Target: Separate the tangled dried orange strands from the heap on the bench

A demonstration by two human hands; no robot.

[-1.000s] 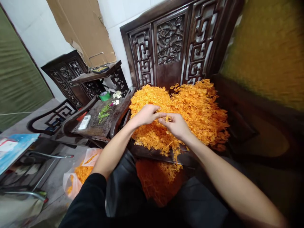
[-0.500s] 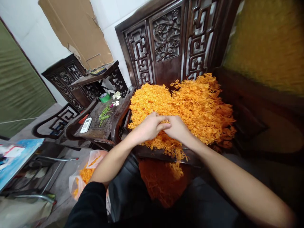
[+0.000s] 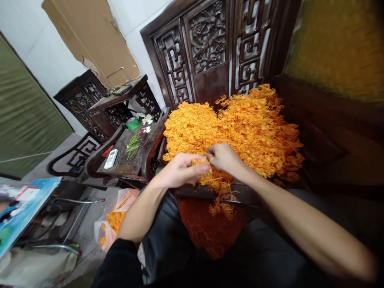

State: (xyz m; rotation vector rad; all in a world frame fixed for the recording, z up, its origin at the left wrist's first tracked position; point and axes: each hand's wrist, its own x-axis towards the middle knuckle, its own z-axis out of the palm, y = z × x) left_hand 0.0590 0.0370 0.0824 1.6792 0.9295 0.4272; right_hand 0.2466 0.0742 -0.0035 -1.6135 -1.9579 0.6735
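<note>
My left hand [image 3: 183,170] is closed around a small orange plastic sprig [image 3: 205,161], whose thin strands show between thumb and fingers. Close against it, my right hand [image 3: 225,158] has its fingers bent in a pinch; what lies between them is hidden. Both hands are over the front edge of a big heap of stringy orange plastic sprigs [image 3: 192,124], piled on a dark wooden seat. A loose tuft [image 3: 223,200] hangs over the front edge of that seat, below my hands.
A carved wooden chair back [image 3: 210,88] rises behind the heap. To the left, a small dark table [image 3: 120,154] carries a white remote [image 3: 111,158], green stems [image 3: 133,145] and green tape [image 3: 132,123]. A plastic bag [image 3: 103,228] with orange pieces stands on the floor beside my left arm.
The hands were clasped together over the heap. Now my left hand has moved lower, turned and shows an orange sprig in its fingers. My right hand has drawn slightly apart. The view has shifted slightly.
</note>
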